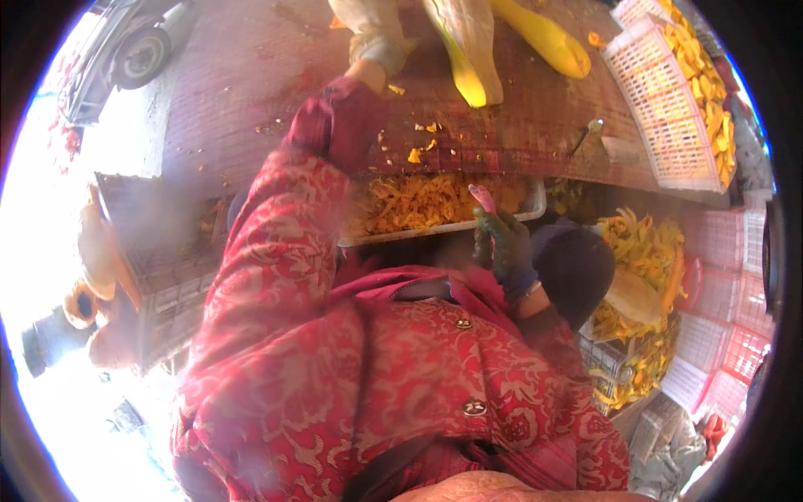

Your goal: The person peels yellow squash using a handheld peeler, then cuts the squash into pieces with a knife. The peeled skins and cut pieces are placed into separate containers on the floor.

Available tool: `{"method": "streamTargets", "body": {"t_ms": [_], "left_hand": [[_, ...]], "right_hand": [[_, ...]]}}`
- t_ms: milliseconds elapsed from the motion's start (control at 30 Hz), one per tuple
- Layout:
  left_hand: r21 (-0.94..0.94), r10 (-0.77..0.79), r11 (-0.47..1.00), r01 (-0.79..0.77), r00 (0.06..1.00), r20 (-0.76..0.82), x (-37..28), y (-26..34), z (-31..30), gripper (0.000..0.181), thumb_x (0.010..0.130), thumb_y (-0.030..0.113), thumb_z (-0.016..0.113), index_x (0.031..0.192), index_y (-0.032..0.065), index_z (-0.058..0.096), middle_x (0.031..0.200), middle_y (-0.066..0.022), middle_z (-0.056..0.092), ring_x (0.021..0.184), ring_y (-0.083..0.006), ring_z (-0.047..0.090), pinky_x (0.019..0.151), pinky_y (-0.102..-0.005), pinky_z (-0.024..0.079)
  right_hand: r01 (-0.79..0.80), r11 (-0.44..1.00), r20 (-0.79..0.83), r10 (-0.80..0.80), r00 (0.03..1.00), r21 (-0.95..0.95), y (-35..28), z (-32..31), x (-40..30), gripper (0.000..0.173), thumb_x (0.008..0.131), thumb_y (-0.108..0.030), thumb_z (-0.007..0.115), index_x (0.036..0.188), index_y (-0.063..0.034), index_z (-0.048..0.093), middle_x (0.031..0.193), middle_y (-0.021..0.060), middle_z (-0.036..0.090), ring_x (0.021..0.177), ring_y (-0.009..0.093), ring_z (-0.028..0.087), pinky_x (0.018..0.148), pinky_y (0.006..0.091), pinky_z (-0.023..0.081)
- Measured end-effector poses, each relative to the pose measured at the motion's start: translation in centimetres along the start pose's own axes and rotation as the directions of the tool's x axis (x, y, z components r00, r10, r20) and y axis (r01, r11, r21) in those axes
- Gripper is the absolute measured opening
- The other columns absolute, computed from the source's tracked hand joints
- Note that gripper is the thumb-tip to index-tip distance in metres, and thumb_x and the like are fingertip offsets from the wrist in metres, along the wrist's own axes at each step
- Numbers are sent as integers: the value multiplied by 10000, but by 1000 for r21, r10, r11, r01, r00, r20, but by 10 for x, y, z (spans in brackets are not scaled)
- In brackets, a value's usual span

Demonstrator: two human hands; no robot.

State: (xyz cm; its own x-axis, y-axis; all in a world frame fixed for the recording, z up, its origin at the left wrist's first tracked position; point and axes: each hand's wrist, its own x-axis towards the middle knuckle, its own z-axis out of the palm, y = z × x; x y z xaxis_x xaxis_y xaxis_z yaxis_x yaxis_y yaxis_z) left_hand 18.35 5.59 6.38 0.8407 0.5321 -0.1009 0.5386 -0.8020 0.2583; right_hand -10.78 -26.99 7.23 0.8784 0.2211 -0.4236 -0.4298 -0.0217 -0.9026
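My left hand [378,55], in a pale glove, stretches far across the red-brown tabletop [238,94]. It is beside a pale elongated thing, perhaps a squash, cut off by the top rim; whether the fingers grip it is unclear. My right hand [507,245], in a dark green glove, is near my chest and closed around a pink-handled tool [482,197], likely a peeler. Before me is a pale tub [439,227] of orange shreds [408,204]. Toward the top lie a long squash, pale with a yellow strip [467,75], and a yellow squash [552,44].
A pinkish plastic crate [665,106] of yellow-orange pieces stands at the table's right end. Yellow peelings [640,245] fill containers on my right, near stacked crates [715,276]. A crate [175,314] is at my left beside tan squashes [97,282]. Scraps [421,150] litter the near tabletop.
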Motion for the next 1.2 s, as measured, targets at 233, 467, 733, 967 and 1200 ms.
{"method": "streamTargets", "body": {"t_ms": [233,467,733,967,1200], "left_hand": [[-338,89,941,-31,983,158,-3,-18,-17,574,895,376,684,1290,-16,544,1086,-157,678,963,-255,679,784,-393,558],[-983,348,178,53,930,113,-60,-111,-20,619,833,333,745,1244,-73,524,1109,-204,649,972,-279,679,745,-404,589],[-701,473,-562,439,866,163,-183,-174,18,824,826,526,693,1415,26,408,1299,-173,568,1136,-338,597,953,-495,514],[-483,516,-666,569,818,253,-274,-183,26,785,850,427,715,1442,24,394,1393,-171,521,1264,-337,518,1095,-499,402],[-365,701,-606,706,692,174,-271,-168,14,691,875,317,711,1419,8,417,1339,-171,567,1194,-328,585,1058,-482,451]], "right_hand": [[-51,992,21,49,999,112,-31,14,2,200,922,-235,648,990,-48,659,647,0,552,521,92,509,474,247,398],[-206,911,111,178,978,358,-17,10,2,271,909,-226,651,1113,-49,668,713,-5,585,594,94,537,529,253,436],[-158,954,86,140,986,255,-26,28,1,275,907,-251,656,1100,-56,679,719,11,598,583,120,556,532,270,472],[-26,999,52,24,998,47,-21,53,12,299,915,-277,670,1138,-77,661,707,-13,580,545,85,519,495,234,421],[202,979,25,-203,979,35,-30,80,29,468,950,-301,645,1367,-102,572,1087,-29,637,619,39,451,521,232,364]]}}
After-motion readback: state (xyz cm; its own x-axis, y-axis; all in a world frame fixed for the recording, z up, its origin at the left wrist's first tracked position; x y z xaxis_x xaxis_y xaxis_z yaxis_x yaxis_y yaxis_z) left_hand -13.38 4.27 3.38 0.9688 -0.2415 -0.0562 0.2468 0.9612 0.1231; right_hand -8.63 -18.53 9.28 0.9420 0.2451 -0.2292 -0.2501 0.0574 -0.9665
